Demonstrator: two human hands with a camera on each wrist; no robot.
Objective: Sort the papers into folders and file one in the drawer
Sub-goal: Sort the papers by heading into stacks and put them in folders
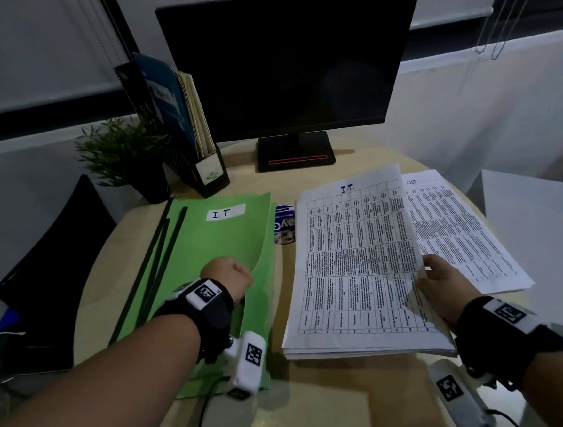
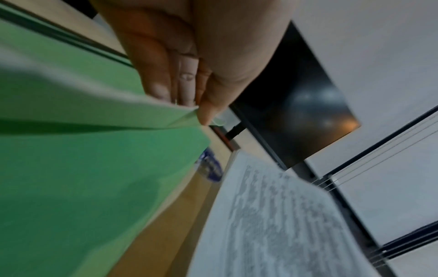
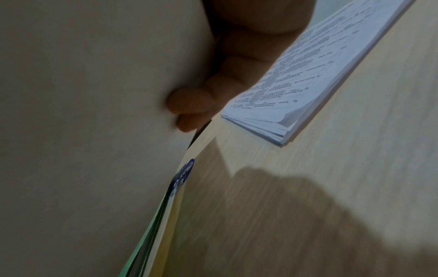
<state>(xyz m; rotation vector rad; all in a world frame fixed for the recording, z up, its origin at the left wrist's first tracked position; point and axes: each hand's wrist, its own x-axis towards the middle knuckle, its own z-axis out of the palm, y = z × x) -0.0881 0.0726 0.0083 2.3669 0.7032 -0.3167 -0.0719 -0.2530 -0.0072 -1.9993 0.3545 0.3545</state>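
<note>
A green folder (image 1: 216, 248) labelled "I.T" lies on the left of the round wooden table (image 1: 320, 410). My left hand (image 1: 229, 277) pinches the right edge of its front cover (image 2: 118, 110) and lifts it a little. To the right, a printed sheet headed "I.T." (image 1: 353, 258) is raised off a paper stack (image 1: 366, 347). My right hand (image 1: 440, 285) grips that sheet's right edge, thumb on top and fingers (image 3: 189, 105) under it. Beneath lies a sheet headed "LIST" (image 1: 457, 227).
A dark monitor (image 1: 289, 62) stands at the back. Left of it are a black file holder with folders (image 1: 198, 145) and a small potted plant (image 1: 126, 157). A blue-labelled round object (image 1: 284, 224) sits between folder and papers. Black binding bars (image 1: 157, 265) lie left of the folder.
</note>
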